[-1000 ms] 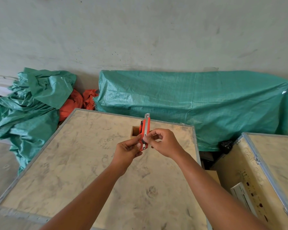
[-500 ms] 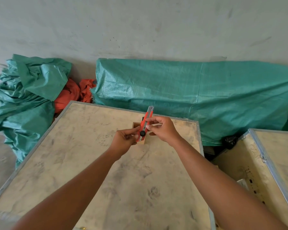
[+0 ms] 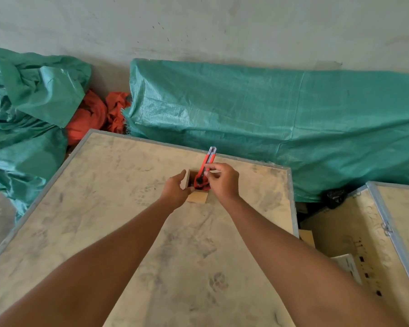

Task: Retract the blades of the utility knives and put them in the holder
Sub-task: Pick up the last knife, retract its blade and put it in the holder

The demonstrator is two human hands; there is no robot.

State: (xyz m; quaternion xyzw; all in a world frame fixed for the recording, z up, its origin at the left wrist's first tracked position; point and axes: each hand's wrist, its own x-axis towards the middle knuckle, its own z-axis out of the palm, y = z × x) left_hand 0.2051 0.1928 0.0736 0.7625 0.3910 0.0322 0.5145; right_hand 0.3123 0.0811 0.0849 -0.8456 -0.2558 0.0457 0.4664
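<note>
A red utility knife (image 3: 206, 165) stands tilted with its lower end inside a small square wooden holder (image 3: 197, 197) on the plywood crate top (image 3: 128, 208). My right hand (image 3: 222, 181) pinches the knife near its middle. Its metal tip points up and away, with no blade showing past it. My left hand (image 3: 176, 191) rests against the holder's left side, thumb on the front rim. More red plastic shows inside the holder, partly hidden by my fingers.
A green tarp-covered heap (image 3: 269, 119) lies behind the crate, with crumpled green tarp (image 3: 28, 102) and orange cloth (image 3: 92, 116) at the left. An open wooden crate (image 3: 364, 232) with a metal-edged lid stands to the right, past a gap.
The knife has gone from being held in both hands above the crate to standing with its lower end in the holder. My left hand let go of it and moved to the holder.
</note>
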